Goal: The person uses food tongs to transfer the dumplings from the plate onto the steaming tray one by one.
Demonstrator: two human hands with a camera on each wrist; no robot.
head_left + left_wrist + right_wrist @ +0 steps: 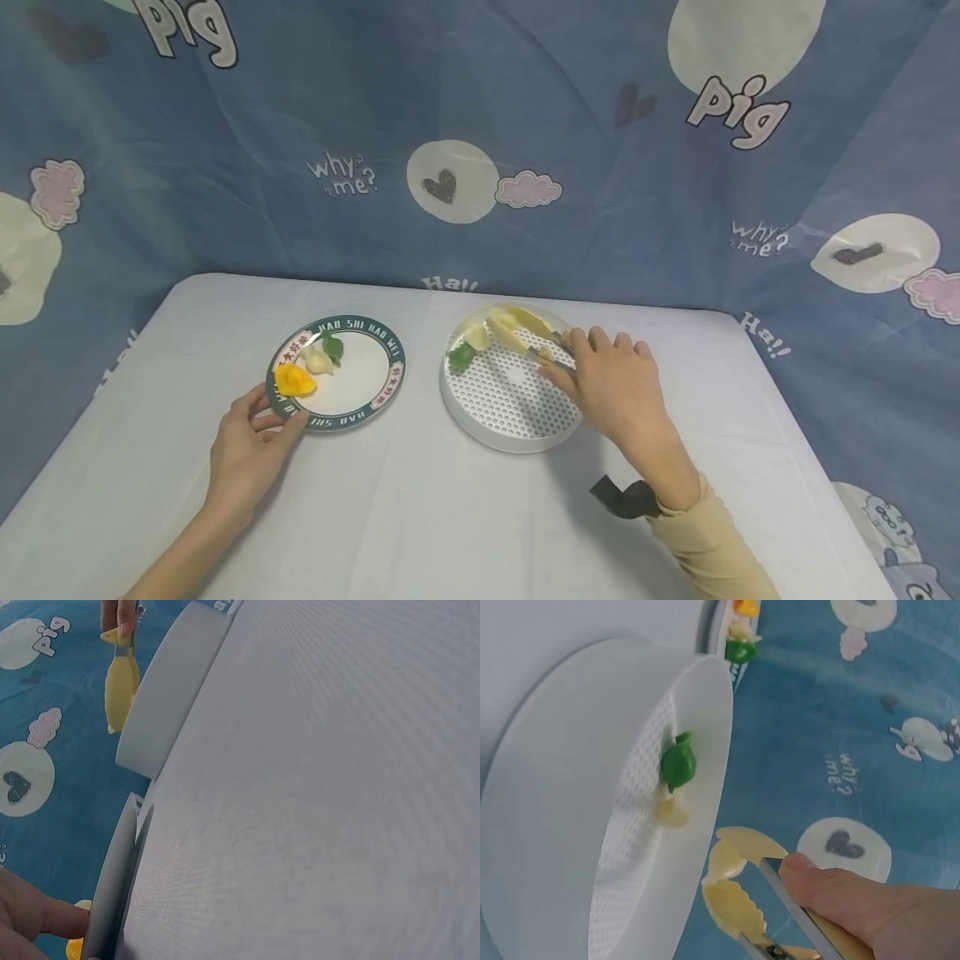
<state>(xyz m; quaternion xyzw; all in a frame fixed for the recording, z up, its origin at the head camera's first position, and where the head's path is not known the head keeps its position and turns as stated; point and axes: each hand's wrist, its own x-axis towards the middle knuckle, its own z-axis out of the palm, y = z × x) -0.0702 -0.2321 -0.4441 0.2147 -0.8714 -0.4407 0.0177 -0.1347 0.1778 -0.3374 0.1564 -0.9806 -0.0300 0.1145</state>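
Observation:
My left hand [251,454] grips the near-left rim of a round plate [367,362] with a green lettered border, thumb on top. On the plate lie a yellow piece [294,380], a pale garlic-like piece [317,360] and a green piece [332,347]. In my right hand [617,387] is a pair of tongs [735,907] with yellow scalloped tips, over the far side of a white perforated steamer basket [510,446]. A pale piece [724,861] sits between the tips in the right wrist view. Inside the basket are a green piece [678,763] and a pale piece [672,811].
A white cloth [420,517] covers the table under both dishes. Behind the table hangs a blue printed curtain [585,233]. A black strap [626,498] hangs from the right wrist by the beige sleeve [712,542].

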